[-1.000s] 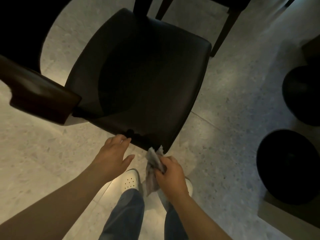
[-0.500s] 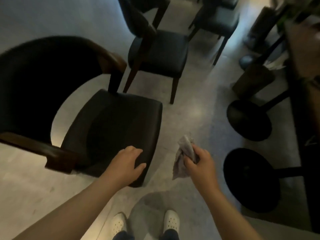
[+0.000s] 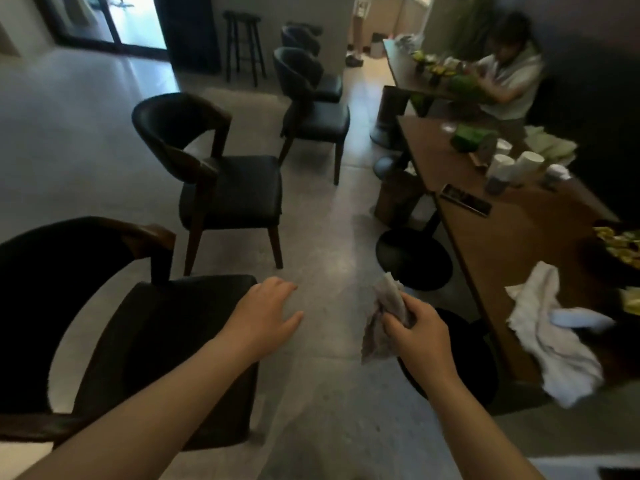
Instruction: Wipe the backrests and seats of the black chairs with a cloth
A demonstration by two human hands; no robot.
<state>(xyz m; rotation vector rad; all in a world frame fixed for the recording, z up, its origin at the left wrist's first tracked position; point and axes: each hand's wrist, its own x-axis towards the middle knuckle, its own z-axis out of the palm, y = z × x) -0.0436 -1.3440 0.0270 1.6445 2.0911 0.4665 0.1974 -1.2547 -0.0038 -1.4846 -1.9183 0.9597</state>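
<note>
Cloth (image 3: 388, 299) — gripped in right hand (image 3: 419, 330) | left hand (image 3: 266, 313) relaxed by chair seat (image 3: 166, 334)

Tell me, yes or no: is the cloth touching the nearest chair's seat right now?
No. The right hand grips the cloth over the bare floor, clear to the right of the nearest chair's seat.

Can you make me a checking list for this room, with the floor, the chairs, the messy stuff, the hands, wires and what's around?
Surface: grey speckled floor under the chairs.
Job's things: nearest black chair, second black chair and third black chair in a row; grey cloth, crumpled.
Clutter: white towel and paper cups on the long table.
Hands: left hand open by the nearest seat's front corner; right hand grips the cloth.
Cables: nothing seen.
Surroundings: tall stool by the wall; a person sitting at the far end.
</note>
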